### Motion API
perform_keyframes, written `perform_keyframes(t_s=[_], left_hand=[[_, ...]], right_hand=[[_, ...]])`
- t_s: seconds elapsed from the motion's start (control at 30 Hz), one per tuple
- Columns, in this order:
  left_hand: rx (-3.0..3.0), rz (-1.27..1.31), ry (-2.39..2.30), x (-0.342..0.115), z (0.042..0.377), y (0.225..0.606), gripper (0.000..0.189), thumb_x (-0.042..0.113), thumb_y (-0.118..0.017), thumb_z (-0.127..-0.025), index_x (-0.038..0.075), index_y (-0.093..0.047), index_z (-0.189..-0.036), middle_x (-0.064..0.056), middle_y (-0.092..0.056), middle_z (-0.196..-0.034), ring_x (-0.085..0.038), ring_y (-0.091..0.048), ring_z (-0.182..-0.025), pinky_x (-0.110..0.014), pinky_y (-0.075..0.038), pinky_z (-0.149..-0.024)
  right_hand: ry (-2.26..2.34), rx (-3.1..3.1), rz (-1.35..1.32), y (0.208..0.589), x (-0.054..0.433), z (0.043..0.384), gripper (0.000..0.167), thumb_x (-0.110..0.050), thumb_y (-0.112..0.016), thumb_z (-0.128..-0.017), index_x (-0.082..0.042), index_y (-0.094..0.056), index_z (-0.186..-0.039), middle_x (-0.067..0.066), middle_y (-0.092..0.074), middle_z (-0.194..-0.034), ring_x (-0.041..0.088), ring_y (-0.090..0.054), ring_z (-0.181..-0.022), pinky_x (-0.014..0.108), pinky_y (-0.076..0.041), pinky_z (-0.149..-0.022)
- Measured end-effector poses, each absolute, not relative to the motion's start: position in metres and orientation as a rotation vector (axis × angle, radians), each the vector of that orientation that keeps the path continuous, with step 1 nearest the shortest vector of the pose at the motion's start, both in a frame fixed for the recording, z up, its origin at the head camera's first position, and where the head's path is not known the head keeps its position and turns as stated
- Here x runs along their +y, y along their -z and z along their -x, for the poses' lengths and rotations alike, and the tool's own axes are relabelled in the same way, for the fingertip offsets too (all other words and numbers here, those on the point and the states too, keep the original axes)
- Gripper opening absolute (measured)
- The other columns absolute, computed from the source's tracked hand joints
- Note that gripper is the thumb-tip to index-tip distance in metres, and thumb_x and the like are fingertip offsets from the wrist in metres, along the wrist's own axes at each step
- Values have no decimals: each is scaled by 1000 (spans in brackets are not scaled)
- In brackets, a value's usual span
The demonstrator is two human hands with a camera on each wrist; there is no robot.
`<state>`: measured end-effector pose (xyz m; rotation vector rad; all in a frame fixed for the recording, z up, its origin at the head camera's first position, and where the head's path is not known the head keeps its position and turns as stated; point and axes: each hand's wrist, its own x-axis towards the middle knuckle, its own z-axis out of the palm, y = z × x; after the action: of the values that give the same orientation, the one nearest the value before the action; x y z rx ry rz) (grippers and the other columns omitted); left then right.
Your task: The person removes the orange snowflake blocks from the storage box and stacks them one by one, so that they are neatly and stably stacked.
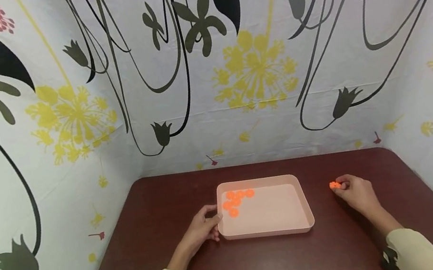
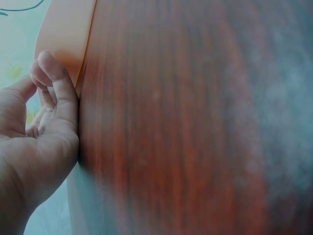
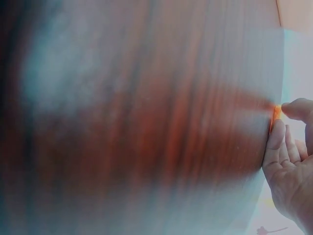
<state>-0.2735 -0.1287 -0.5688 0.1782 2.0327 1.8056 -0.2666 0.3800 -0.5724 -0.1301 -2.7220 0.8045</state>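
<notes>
A shallow pale peach tray [image 1: 269, 212] stands on the dark reddish-brown table. My left hand [image 1: 199, 228] holds the tray's left side, thumb at the rim and fingers by the outer wall; the left wrist view also shows this hand [image 2: 46, 112] at the tray's edge [image 2: 68, 29]. Several small, flat, round orange pieces [image 1: 233, 212] lie in the tray's far left corner. To the right of the tray, my right hand [image 1: 359, 193] pinches a small orange piece with a bumpy outline [image 1: 334, 185] between thumb and fingers. The right wrist view shows that piece [image 3: 277, 112] close over the table.
The wood-grained table [image 1: 274, 265] has rounded far corners. White cloth with flowers and stems printed on it [image 1: 203, 108] hangs behind the table and on both sides. A dark band [image 1: 389, 259] shows at the right sleeve's cuff.
</notes>
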Motion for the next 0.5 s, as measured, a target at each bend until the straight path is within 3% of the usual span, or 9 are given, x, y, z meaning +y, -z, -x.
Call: perform_keyframes(t_s=[0.5], left_hand=[[2046,-160,-1798,-128,272,567,57,29,-64,-107,6,-43,-154,0,-59,-71,-12,-59,-60,-28,-62,-61]], right_hand=[[-815,-2646,51,545,350,265,36,-21,-83,-91,2,-74,-116,3,-69,-80,9,-62,-71,23,-47,-62]])
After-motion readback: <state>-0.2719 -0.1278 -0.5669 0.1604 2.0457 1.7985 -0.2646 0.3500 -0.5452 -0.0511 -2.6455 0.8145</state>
